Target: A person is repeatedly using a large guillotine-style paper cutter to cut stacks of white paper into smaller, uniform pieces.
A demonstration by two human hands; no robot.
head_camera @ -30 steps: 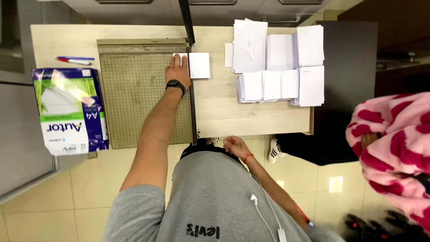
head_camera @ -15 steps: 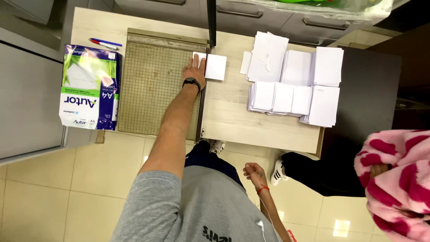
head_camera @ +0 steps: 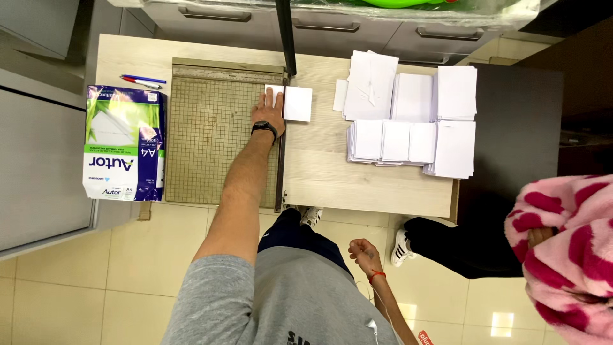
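Observation:
My left hand (head_camera: pixel 268 110), with a black watch at the wrist, lies flat on a small stack of white paper (head_camera: pixel 295 103) at the right edge of a gridded paper cutter (head_camera: pixel 211 134). The paper sticks out past the cutting edge onto the wooden table (head_camera: pixel 338 182). The cutter's black blade arm (head_camera: pixel 285 35) is raised, pointing away from me. My right hand (head_camera: pixel 365 254) hangs loose below the table's near edge, fingers slack and holding nothing, a red band at the wrist.
A ream of paper in a green and purple wrapper (head_camera: pixel 124 144) lies left of the cutter, with two pens (head_camera: pixel 142 80) behind it. Stacks of cut white sheets (head_camera: pixel 412 118) cover the table's right part. A person in a pink patterned garment (head_camera: pixel 565 255) stands at right.
The camera has tilted and shifted, so the table sits lower in view. My left hand stays pressed on the paper at the cutter's edge. My right hand still hangs by my side.

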